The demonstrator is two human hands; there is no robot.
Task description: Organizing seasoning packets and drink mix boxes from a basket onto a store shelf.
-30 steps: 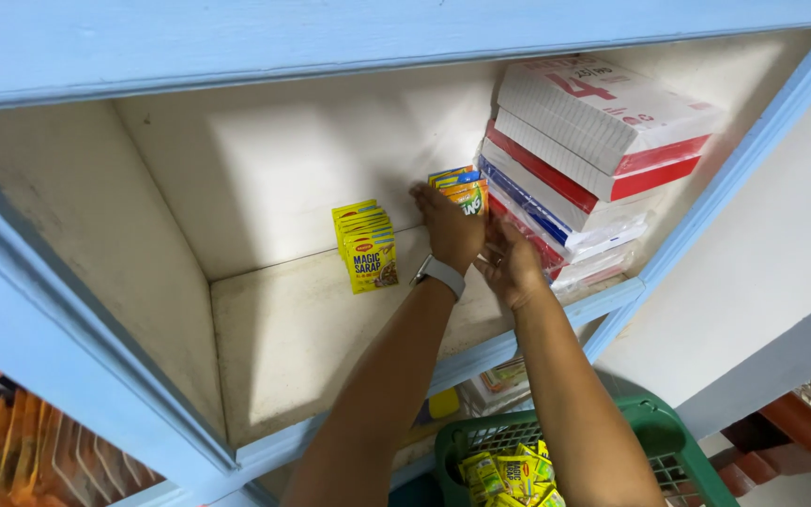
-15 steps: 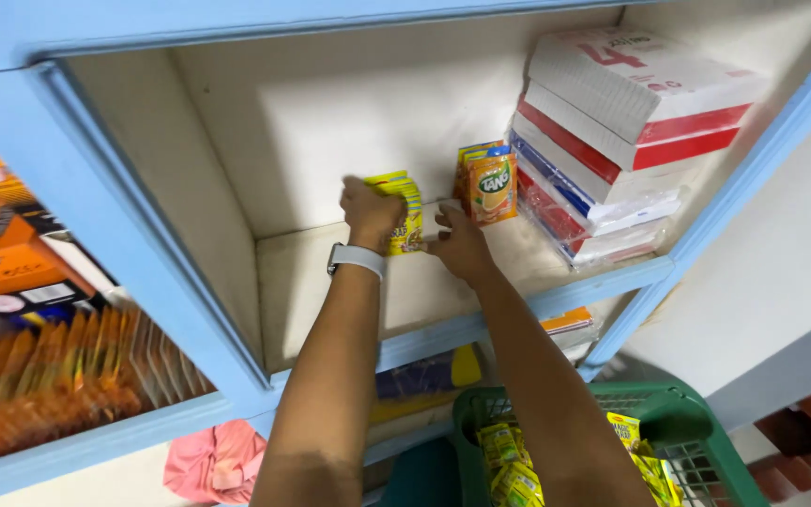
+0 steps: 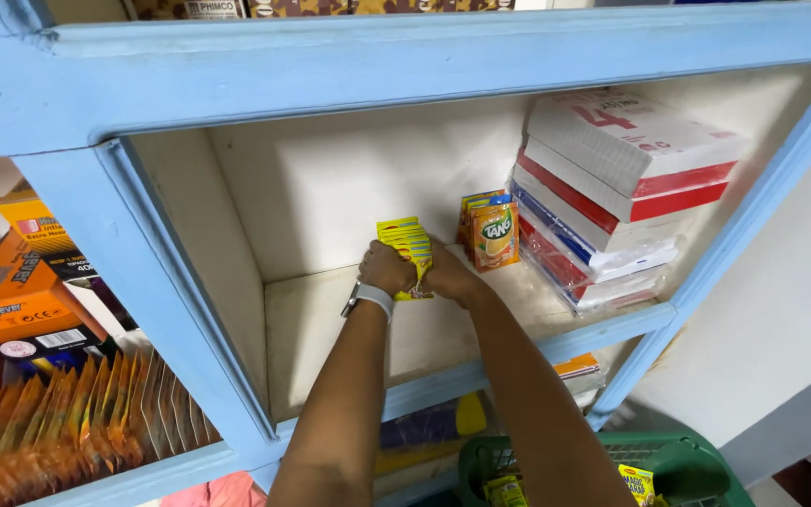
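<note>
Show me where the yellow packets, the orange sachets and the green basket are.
yellow packets (image 3: 405, 237): head view, upper edge above the hands.
orange sachets (image 3: 497, 237): head view, front sachet's face.
green basket (image 3: 696, 460): head view, right rim.

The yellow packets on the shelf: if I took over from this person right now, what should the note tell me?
Left hand: closed on the left side of the yellow packets.
Right hand: closed on their right side.
Where things are: the yellow packets stand upright in a bundle on the white shelf, apart from the orange sachets, which stand beside the stacked boxes. A green basket below holds more yellow packets.
Done: bundle is on the shelf, orange sachets standing.
Left: both hands not yet off the bundle; basket not empty.
</note>
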